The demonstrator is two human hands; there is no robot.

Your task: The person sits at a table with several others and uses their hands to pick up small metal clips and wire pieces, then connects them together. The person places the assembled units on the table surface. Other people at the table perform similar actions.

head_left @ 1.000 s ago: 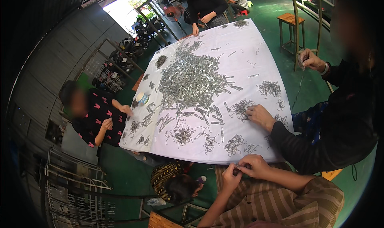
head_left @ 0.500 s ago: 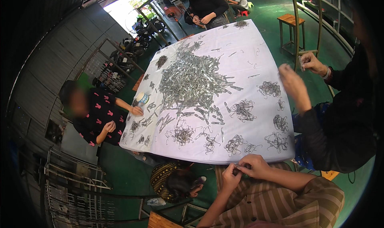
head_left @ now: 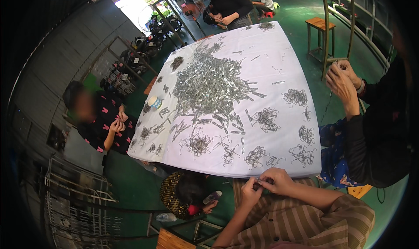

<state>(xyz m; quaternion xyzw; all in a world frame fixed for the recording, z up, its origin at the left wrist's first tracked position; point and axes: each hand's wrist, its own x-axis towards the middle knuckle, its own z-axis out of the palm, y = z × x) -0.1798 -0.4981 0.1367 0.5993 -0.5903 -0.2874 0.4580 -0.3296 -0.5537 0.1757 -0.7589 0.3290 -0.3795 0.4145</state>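
At the near edge of the white-covered table [head_left: 205, 165], my left hand [head_left: 251, 194] and my right hand [head_left: 276, 182] meet with fingertips pinched together. Both are closed around something small and greyish, mostly hidden by the fingers; its kind cannot be made out. Just beyond them lie small heaps of bent wire hooks [head_left: 256, 156], with another heap of hooks [head_left: 302, 154] to the right. A big pile of flat, shiny metal strips [head_left: 209, 85] covers the table's middle, some strips [head_left: 235, 127] scattered toward me.
Co-workers stand at the right [head_left: 371, 131], left [head_left: 102, 120] and far side [head_left: 229, 6], hands busy. Someone crouches below the table's near left edge [head_left: 185, 194]. A tub [head_left: 154, 102] sits on the left. Wooden stools [head_left: 321, 24] [head_left: 174, 240] stand around.
My hands stay pinched together in nearly the same place. The right co-worker's hands have come together; the left co-worker's hand has drawn back from the table. The crouching person's hand has shifted.
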